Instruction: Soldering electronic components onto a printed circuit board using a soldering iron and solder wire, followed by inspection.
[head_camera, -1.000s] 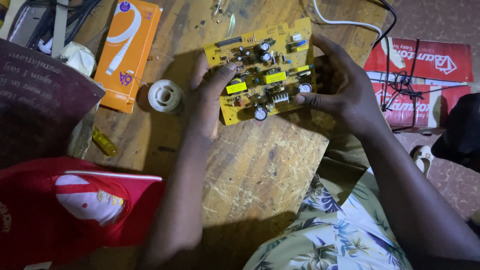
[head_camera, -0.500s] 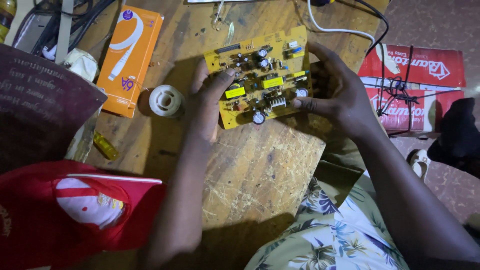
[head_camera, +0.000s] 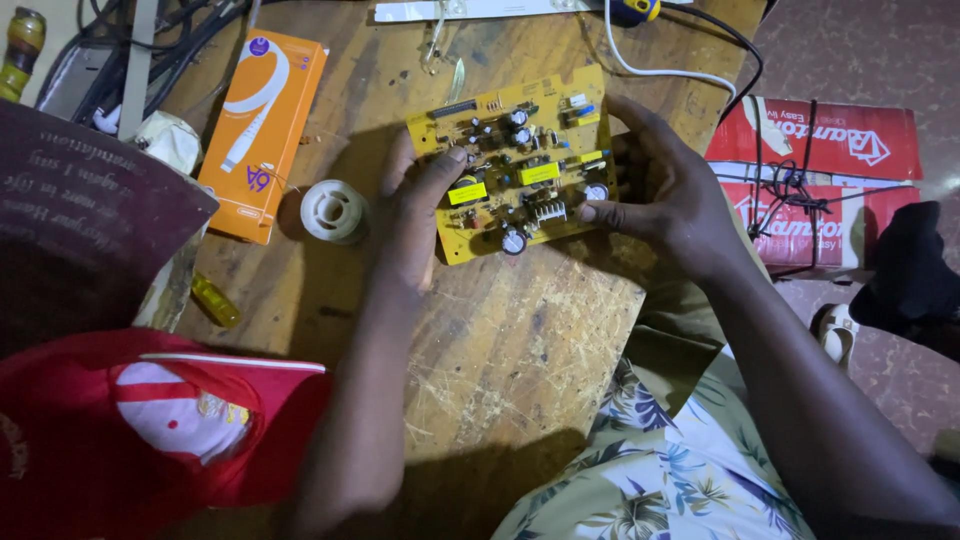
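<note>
Two hands are gripping one yellow circuit board (head_camera: 518, 165): left hand (head_camera: 415, 215) clasping its left edge, right hand (head_camera: 665, 195) its right; one white spool (head_camera: 333, 211) is lying nearby.

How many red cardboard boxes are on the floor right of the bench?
1: a red box tied with black cord, on the floor beside the right hand holding the yellow circuit board. More may be out of frame.

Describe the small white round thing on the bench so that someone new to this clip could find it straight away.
Start at the wooden workbench and find the orange box lying flat at its upper left. Just right of that box's lower end, left of the left hand holding the yellow circuit board, sits the white spool. It is the only round, ribbed white piece there, with a hollow centre.
</note>
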